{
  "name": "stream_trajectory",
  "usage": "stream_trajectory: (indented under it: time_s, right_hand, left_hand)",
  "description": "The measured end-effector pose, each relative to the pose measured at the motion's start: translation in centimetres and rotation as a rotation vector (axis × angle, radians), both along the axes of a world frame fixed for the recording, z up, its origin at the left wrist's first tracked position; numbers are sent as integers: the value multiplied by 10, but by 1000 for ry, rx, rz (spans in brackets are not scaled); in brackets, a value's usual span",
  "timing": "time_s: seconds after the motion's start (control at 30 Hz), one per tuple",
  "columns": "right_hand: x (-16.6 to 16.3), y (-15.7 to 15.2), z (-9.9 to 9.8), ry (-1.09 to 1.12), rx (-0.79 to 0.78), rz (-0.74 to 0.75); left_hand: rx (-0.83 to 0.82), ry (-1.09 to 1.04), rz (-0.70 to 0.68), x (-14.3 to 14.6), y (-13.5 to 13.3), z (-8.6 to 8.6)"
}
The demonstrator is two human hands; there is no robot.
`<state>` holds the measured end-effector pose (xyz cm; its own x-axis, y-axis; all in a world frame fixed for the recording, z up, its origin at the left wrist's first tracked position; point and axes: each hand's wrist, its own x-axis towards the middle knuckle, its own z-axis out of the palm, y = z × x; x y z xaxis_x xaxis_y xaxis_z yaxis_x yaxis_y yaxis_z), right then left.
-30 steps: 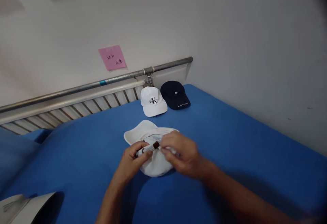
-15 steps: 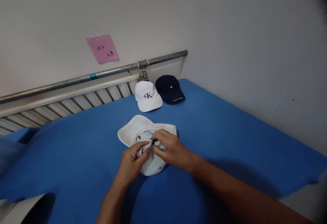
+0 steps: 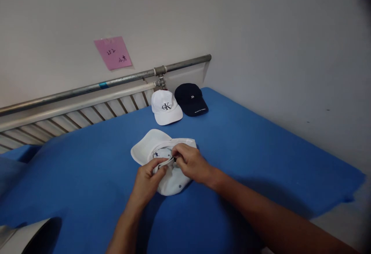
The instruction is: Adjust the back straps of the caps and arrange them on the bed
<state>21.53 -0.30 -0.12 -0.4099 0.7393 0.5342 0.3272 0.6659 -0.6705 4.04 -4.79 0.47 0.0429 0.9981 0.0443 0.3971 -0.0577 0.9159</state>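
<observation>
A white baseball cap (image 3: 173,180) lies upside down on the blue table cover (image 3: 95,176), its brim pointing to the far left. My left hand (image 3: 149,177) pinches the cap's back strap between thumb and fingers. On the other side of the strap, my right hand (image 3: 191,162) has its fingertips pressed together at a small dark piece, perhaps the buckle, which they mostly cover. Behind it stand a white cap (image 3: 165,109) with black letters and a black cap (image 3: 191,99), side by side with brims toward me.
Along the back run a metal pipe (image 3: 130,78) and a white radiator (image 3: 69,118). A pink note (image 3: 113,53) is stuck on the wall. At the lower left corner is part of a white, curved object (image 3: 24,238). A wall borders the right side.
My right fingers have drawn closer together at the strap. The whole view has shifted slightly, so everything sits a little higher and further left. The two rear caps stay put.
</observation>
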Motion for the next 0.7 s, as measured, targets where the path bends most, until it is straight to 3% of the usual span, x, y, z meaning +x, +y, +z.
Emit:
stream_trajectory:
  time_s: [0.13, 0.27, 0.37, 0.5, 0.7]
  right_hand:
    - [3, 2, 1, 69, 23, -26]
    - [1, -6, 8, 80, 296, 41]
    - [-3, -12, 11, -39, 434, 143]
    - [-7, -12, 7, -186, 439, 142]
    - [-8, -6, 2, -182, 348, 145]
  left_hand:
    - [-73, -92, -47, -3, 0, 6]
    - [-65, -125, -95, -7, -1, 11]
    - [-75, -214, -117, -8, -2, 11]
    - [-133, -300, -114, -6, -1, 10]
    - [-145, -288, -142, -8, -1, 7]
